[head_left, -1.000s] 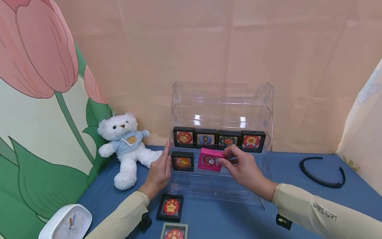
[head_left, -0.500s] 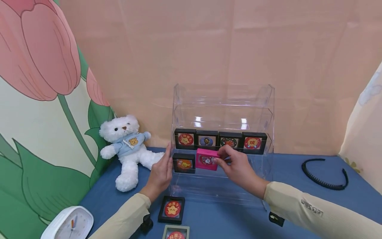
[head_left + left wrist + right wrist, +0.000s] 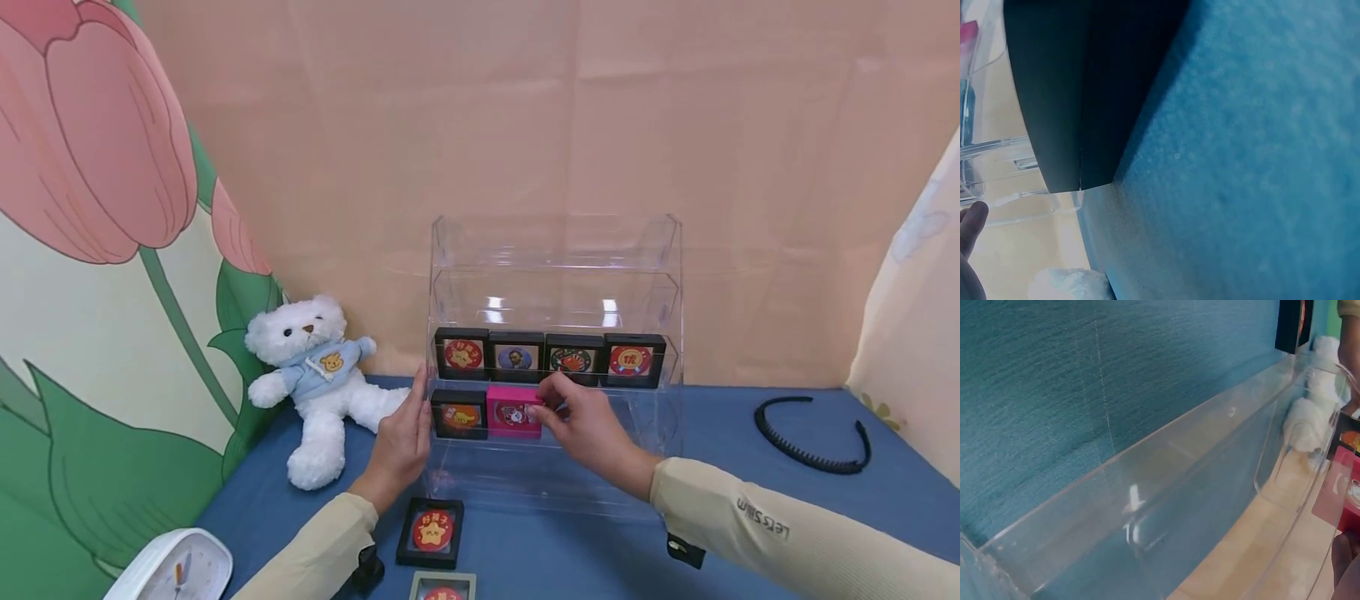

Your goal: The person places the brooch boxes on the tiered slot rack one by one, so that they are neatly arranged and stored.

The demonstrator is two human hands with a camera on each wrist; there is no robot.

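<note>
My right hand [image 3: 592, 427] pinches the right edge of a pink square display frame [image 3: 512, 417] with a round cartoon badge inside. It stands upright on a tier of the clear acrylic rack [image 3: 557, 487], right beside a black frame with an orange badge [image 3: 459, 416]. In the right wrist view the pink frame [image 3: 1342, 487] shows behind the clear front lip, with fingers at its edge. My left hand [image 3: 397, 450] lies with straight fingers against the rack's left side. A thumb [image 3: 972, 226] shows at the rack's edge in the left wrist view.
Several black frames [image 3: 516, 358] line the tier above. On the blue tabletop [image 3: 570, 554] lie a black frame [image 3: 431, 533] and a grey one [image 3: 442, 585]. A white teddy bear [image 3: 315, 442] sits left, a white clock [image 3: 176, 567] nearer, a black headband [image 3: 810, 458] right.
My right hand has moved left and brought the pink frame from a tilted position to upright beside the black one. The left hand has stayed at the rack's side.
</note>
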